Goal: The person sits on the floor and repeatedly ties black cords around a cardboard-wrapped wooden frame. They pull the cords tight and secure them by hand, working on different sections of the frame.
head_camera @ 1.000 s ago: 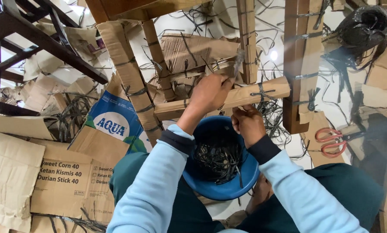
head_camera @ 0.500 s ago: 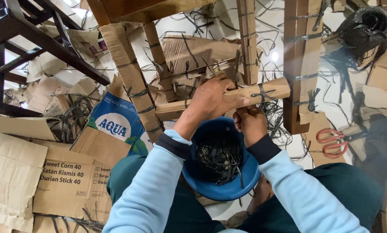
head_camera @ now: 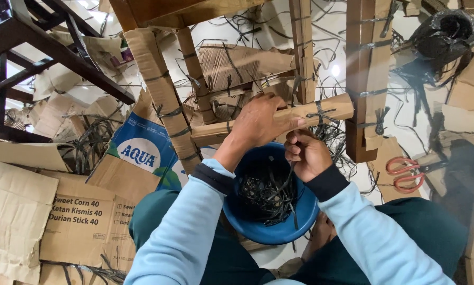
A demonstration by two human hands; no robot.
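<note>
The left hand (head_camera: 260, 122) grips a cardboard-wrapped rail (head_camera: 279, 119) of a wooden frame; the right hand (head_camera: 306, 154) pinches a black strap (head_camera: 289, 177) just beneath it, over a blue bowl (head_camera: 271, 229) of straps. A blue-and-white carton (head_camera: 142, 150) lies left, red scissors (head_camera: 406, 173) right.

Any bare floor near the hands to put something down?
Little. A pale strip of floor lies between the wrapped leg and the scissors. Crowded elsewhere: cardboard covers the left, black straps tangle under the rail, and the blue bowl fills the lap.
</note>
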